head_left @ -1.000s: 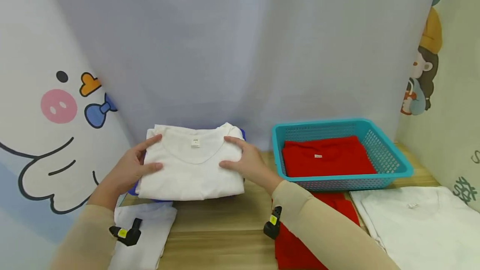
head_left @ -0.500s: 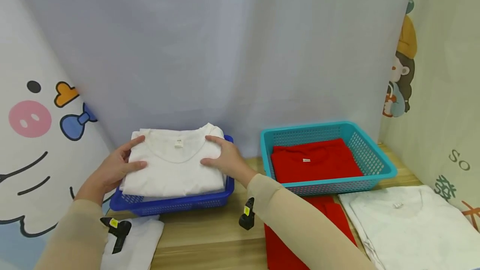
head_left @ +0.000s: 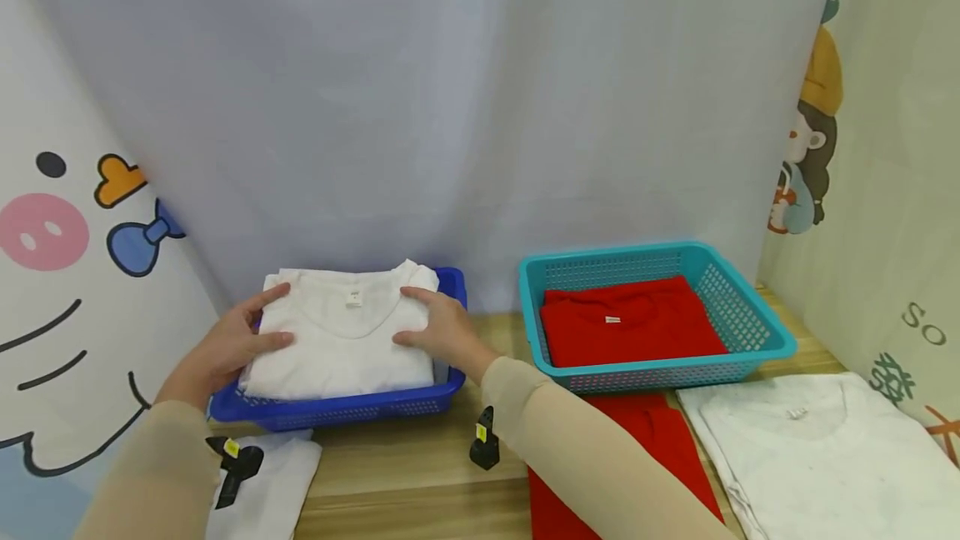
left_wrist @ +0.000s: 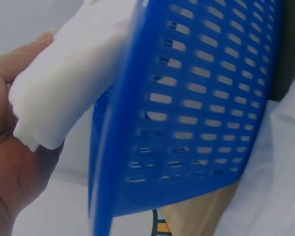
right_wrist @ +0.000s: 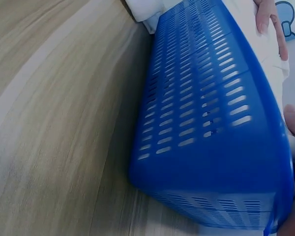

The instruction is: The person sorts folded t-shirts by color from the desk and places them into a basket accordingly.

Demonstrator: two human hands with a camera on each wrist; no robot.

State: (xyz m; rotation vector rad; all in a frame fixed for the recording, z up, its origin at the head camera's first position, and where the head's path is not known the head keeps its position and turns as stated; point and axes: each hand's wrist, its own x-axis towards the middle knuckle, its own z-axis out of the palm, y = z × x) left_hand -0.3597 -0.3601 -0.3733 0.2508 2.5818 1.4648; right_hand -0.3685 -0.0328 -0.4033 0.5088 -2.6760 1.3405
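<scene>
A folded white T-shirt [head_left: 341, 361], its neck label facing up, lies inside the blue plastic basket [head_left: 341, 409]. My left hand [head_left: 234, 342] grips its left side and my right hand [head_left: 444, 330] its right side, thumbs on top. The left wrist view shows the rolled fold of the shirt [left_wrist: 59, 103] between the thumb and the rest of my left hand [left_wrist: 14, 162], just over the basket rim. In the right wrist view the basket wall [right_wrist: 187, 142] covers most of the shirt, and only part of my right hand shows at the edge.
To the right stands a turquoise basket [head_left: 645, 372] with a folded red T-shirt [head_left: 630, 332] in it. Another red garment [head_left: 660, 432] and a folded white T-shirt [head_left: 832, 457] lie in front. More white cloth [head_left: 288, 473] lies under my left forearm. A curtain hangs behind.
The white T-shirt has come down into the blue basket with both hands still holding it. The head view has shifted right, so more of the blue basket shows.
</scene>
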